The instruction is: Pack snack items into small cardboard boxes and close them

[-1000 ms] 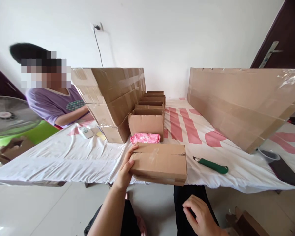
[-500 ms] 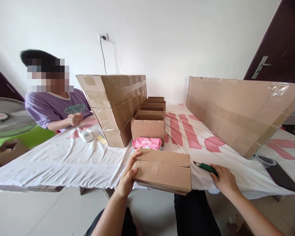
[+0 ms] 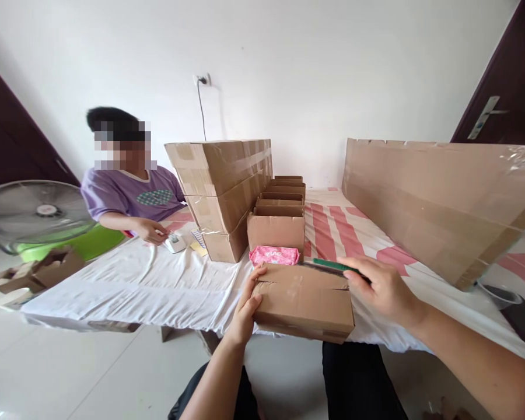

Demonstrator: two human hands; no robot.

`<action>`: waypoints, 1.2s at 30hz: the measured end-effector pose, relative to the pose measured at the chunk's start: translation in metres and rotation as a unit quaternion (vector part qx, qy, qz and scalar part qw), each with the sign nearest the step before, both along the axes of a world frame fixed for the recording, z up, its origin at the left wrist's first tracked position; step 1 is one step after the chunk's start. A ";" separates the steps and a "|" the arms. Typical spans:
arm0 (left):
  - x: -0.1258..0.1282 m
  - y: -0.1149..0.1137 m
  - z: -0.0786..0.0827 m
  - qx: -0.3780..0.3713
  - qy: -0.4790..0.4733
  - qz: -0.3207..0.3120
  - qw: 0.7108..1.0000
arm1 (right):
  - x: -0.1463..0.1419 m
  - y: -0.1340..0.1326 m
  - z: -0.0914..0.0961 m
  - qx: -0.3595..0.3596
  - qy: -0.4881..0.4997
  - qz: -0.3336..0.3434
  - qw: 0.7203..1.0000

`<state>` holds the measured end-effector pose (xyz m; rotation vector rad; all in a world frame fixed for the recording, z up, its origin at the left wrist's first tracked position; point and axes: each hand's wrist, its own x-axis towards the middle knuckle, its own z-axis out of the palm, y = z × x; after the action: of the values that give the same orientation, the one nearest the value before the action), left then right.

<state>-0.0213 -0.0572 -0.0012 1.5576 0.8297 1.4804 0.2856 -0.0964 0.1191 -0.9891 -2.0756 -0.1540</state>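
Closed carton (image 3: 304,303) sits at the front edge of the desk (image 3: 157,303), flaps down, a bit of clear tape mid-seam, slits showing at both ends. Long axis roughly left-right, right end slightly nearer the wearer.

Left grip (image 3: 245,310) has the carton's left end clamped: thumb over the near top edge, fingers behind at the far corner. Right grip (image 3: 378,286) is closed round a green utility knife (image 3: 328,263), right by the carton's far right corner. Key relation: carton lies left of and toward the wearer from the right grip; the knife points left, nearly parallel to the carton's far long edge. Left holds the carton, right is nearest its far right end. (Can't tell if the knife touches cardboard, and the blade isn't clear at this angle.)

Pink packet (image 3: 275,255) just behind the carton, tight against a row of open cartons (image 3: 275,230) running back to the wall (image 3: 315,76). Taped carton stack (image 3: 221,216) left of that row, large cardboard box (image 3: 420,204) off to the right.

Desk surface: creased white cloth, red patches further back. Co-worker (image 3: 126,198) at the left side, one hand by a small white device (image 3: 175,242). Floor fan (image 3: 48,210) beyond, dark door (image 3: 511,64) far right.
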 end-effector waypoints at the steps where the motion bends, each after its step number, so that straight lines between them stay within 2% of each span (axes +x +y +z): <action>1: 0.001 0.000 0.001 0.001 -0.001 -0.002 1.000 | -0.013 0.001 0.006 -0.006 -0.011 0.029 0.999; 3: 0.002 -0.001 0.003 0.006 -0.001 -0.003 1.000 | -0.035 0.003 0.012 -0.011 -0.035 0.071 0.997; 6: 0.003 -0.002 0.007 0.016 0.002 -0.003 1.000 | -0.057 0.010 0.012 -0.001 -0.071 0.096 0.993; 12: 0.003 -0.004 0.010 0.023 0.000 -0.010 1.000 | -0.075 0.019 0.010 0.016 -0.125 0.095 0.988; 21: 0.002 -0.002 0.006 0.016 0.001 -0.004 1.000 | -0.069 0.018 0.011 0.026 -0.170 0.070 0.983; 30: 0.001 -0.001 0.004 -0.002 0.009 -0.022 1.000 | -0.050 0.005 0.023 0.023 -0.228 0.037 0.973; 36: 0.003 -0.003 0.007 -0.026 0.015 -0.025 0.999 | -0.034 -0.004 0.032 0.006 -0.226 0.044 0.973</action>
<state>-0.0184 -0.0604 0.0058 1.5549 0.8341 1.3907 0.2520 -0.1001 0.1514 -0.9126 -2.5236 -0.3756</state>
